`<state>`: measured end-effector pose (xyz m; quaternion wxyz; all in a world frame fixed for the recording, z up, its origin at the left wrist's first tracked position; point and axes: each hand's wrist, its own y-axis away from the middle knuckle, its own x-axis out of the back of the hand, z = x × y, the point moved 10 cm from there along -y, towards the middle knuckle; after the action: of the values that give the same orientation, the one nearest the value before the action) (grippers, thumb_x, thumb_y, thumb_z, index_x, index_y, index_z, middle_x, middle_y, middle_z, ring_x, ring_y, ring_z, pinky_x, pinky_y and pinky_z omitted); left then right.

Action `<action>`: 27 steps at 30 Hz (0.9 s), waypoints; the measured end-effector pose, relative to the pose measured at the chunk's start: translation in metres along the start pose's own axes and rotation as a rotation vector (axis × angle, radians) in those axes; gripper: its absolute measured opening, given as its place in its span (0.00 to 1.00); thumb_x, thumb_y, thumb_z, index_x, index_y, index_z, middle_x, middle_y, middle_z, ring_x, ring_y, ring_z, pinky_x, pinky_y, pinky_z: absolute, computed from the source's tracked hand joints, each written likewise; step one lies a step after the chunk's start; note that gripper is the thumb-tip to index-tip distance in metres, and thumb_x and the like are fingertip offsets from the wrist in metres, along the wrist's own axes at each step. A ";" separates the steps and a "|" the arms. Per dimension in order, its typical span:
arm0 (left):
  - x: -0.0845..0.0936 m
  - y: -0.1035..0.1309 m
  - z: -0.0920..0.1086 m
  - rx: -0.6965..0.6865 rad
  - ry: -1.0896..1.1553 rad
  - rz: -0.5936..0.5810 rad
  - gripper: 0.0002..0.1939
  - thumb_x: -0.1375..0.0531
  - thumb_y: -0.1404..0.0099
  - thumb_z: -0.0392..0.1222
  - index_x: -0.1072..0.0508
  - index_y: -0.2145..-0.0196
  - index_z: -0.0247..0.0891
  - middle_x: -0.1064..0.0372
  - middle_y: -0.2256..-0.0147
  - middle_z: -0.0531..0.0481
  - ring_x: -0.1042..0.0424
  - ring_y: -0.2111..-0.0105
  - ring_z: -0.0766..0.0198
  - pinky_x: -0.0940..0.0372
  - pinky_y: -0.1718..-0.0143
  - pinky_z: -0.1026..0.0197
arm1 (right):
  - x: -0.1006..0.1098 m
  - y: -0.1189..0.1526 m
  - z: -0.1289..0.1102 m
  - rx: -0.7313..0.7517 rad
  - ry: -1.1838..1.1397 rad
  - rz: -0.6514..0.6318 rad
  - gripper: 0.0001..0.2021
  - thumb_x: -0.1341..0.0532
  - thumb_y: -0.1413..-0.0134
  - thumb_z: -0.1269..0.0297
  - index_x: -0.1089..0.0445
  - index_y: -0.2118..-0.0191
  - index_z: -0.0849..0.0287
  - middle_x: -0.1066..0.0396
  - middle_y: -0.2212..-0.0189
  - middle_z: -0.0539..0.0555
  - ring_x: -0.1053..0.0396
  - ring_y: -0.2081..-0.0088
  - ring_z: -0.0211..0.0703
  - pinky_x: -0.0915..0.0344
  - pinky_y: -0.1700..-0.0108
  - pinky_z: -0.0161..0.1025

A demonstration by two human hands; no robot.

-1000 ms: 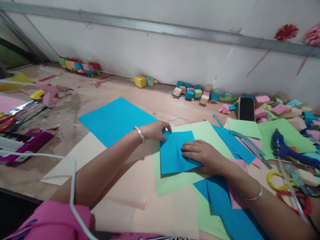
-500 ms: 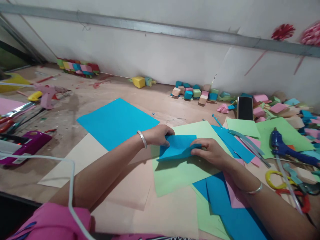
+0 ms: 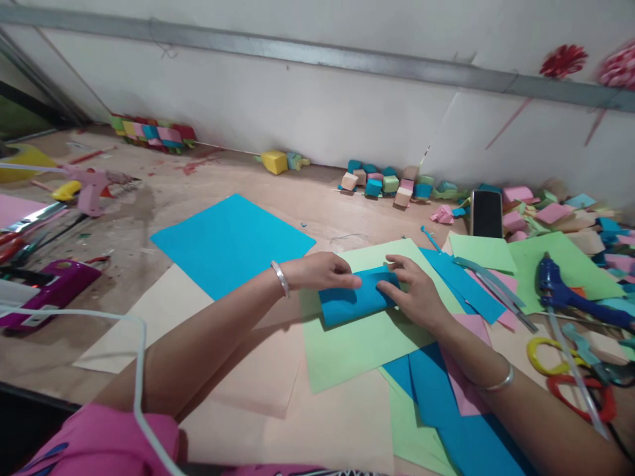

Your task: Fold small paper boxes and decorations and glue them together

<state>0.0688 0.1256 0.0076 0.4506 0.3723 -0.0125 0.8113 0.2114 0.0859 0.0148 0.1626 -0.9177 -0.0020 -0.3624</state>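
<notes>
A small blue paper (image 3: 357, 301), folded over on itself, lies on a light green sheet (image 3: 342, 357) in front of me. My left hand (image 3: 331, 271) grips its far left side, thumb laid across the top and fingers curled at the far edge. At the right end, my right hand (image 3: 417, 291) has its thumb on the near face and its fingers at the far edge, so the paper sits between them. Peach sheets (image 3: 238, 390) lie beneath my left forearm. Beyond it rests a larger blue sheet (image 3: 233, 244).
On the left are a pink glue gun (image 3: 92, 188) and a purple tool (image 3: 54, 287). To the right lie a blue glue gun (image 3: 555, 284), yellow-handled scissors (image 3: 543, 354) and a phone (image 3: 486, 213). Small paper cubes (image 3: 374, 185) line the wall. A white cable (image 3: 141, 357) crosses my left arm.
The raised near flap of the small blue paper has been folded over and pressed down. My left thumb has moved right onto it, and my right fingers have shifted to the far edge.
</notes>
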 end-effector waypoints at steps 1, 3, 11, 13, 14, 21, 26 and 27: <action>0.001 0.000 0.002 -0.007 -0.039 0.011 0.20 0.37 0.46 0.57 0.33 0.78 0.36 0.43 0.80 0.56 0.45 0.79 0.69 0.53 0.78 0.64 | 0.000 0.000 0.001 -0.014 -0.009 -0.005 0.09 0.38 0.46 0.58 0.29 0.72 0.57 0.33 0.48 0.61 0.32 0.53 0.52 0.37 0.50 0.51; 0.003 0.000 0.003 -0.015 -0.072 0.033 0.16 0.35 0.49 0.52 0.30 0.76 0.36 0.40 0.80 0.56 0.42 0.78 0.68 0.52 0.78 0.64 | 0.001 0.000 0.003 -0.028 -0.030 0.005 0.08 0.38 0.46 0.59 0.29 0.70 0.58 0.32 0.48 0.61 0.32 0.51 0.52 0.37 0.49 0.50; 0.009 0.002 0.003 -0.016 -0.034 0.079 0.12 0.39 0.45 0.47 0.30 0.78 0.36 0.39 0.81 0.56 0.44 0.79 0.70 0.50 0.77 0.66 | 0.009 0.001 0.013 -0.159 -0.250 0.074 0.07 0.38 0.48 0.61 0.31 0.65 0.57 0.31 0.70 0.51 0.33 0.67 0.43 0.37 0.66 0.40; 0.010 0.002 0.003 -0.006 -0.036 0.088 0.13 0.40 0.45 0.48 0.30 0.79 0.36 0.40 0.81 0.56 0.45 0.79 0.70 0.50 0.77 0.66 | 0.010 0.001 0.015 -0.168 -0.290 0.100 0.06 0.38 0.49 0.63 0.34 0.67 0.57 0.34 0.72 0.49 0.35 0.70 0.40 0.38 0.67 0.38; 0.010 0.002 0.003 -0.001 -0.039 0.092 0.14 0.40 0.44 0.48 0.30 0.80 0.36 0.40 0.81 0.56 0.45 0.79 0.70 0.50 0.77 0.66 | 0.010 0.001 0.017 -0.178 -0.313 0.108 0.07 0.38 0.50 0.63 0.35 0.65 0.57 0.35 0.72 0.48 0.36 0.70 0.40 0.39 0.68 0.38; 0.005 0.002 0.003 0.012 -0.044 0.032 0.15 0.42 0.42 0.50 0.27 0.76 0.35 0.33 0.77 0.53 0.40 0.77 0.69 0.48 0.75 0.66 | 0.003 0.002 0.023 -0.256 -0.405 0.074 0.15 0.39 0.46 0.59 0.32 0.54 0.59 0.36 0.71 0.49 0.38 0.70 0.39 0.43 0.71 0.36; 0.003 0.002 0.002 0.017 -0.055 0.012 0.16 0.43 0.40 0.50 0.26 0.75 0.35 0.31 0.76 0.52 0.38 0.75 0.68 0.47 0.74 0.65 | 0.007 0.002 0.022 -0.264 -0.389 0.088 0.11 0.39 0.46 0.58 0.30 0.61 0.60 0.33 0.71 0.50 0.36 0.69 0.39 0.43 0.69 0.36; 0.003 0.002 0.002 0.016 -0.062 0.012 0.16 0.43 0.40 0.49 0.26 0.75 0.35 0.31 0.76 0.52 0.38 0.76 0.68 0.47 0.74 0.65 | 0.007 0.002 0.022 -0.265 -0.390 0.093 0.11 0.39 0.47 0.58 0.30 0.62 0.60 0.33 0.71 0.50 0.37 0.70 0.39 0.43 0.69 0.36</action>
<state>0.0675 0.1258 0.0118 0.4422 0.4007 -0.0222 0.8021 0.2314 0.0897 0.0043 0.0539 -0.9828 0.0566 -0.1675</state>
